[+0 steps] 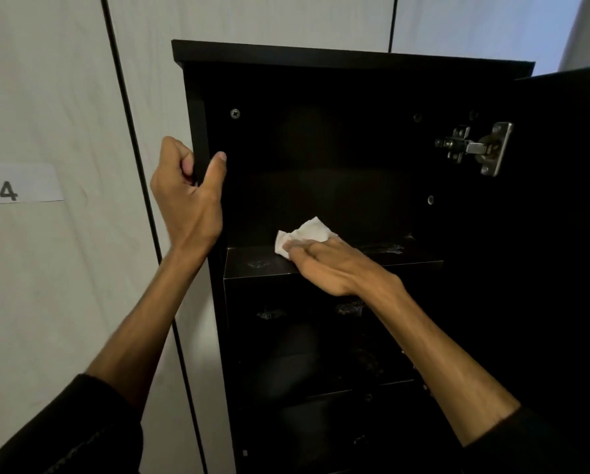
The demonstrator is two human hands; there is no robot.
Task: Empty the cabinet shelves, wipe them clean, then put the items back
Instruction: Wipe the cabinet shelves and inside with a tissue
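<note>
White wall panels behind, and a paper label (16,184) on the left one reads "14", cut off at the frame edge so there may be more to it. The black cabinet (351,58) stands open, door (567,200) swung out to the right with a metal hinge (478,147) showing. Left hand (187,186) grips the cabinet's left side edge, fingers curled round the outside, thumb on the inside. Right hand (324,265) lies flat, fingers straight, pressing a crumpled white wipe (305,232) on the top shelf (252,265), near its front edge. Pale smudges show on that shelf and lower down. Too dark to tell what's on the lower shelves.
</note>
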